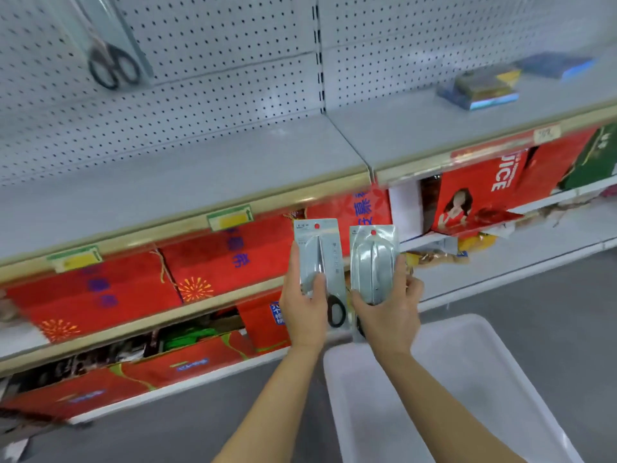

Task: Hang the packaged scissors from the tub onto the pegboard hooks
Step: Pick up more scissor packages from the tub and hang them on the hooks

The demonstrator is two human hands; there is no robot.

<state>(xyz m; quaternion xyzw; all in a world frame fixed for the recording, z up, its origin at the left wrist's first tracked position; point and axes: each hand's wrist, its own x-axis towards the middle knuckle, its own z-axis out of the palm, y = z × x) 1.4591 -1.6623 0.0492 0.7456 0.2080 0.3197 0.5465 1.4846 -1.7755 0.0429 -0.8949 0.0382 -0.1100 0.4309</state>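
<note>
Left hand grips scissors pack; right hand grips second pack above tub.

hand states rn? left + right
Left hand: grips a scissors pack, thumb across its front.
Right hand: grips a second scissors pack.

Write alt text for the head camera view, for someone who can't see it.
Each hand, left hand and right hand, holds one scissors pack upright above a white tub. Another pack hangs on the pegboard above grey shelves.
</note>
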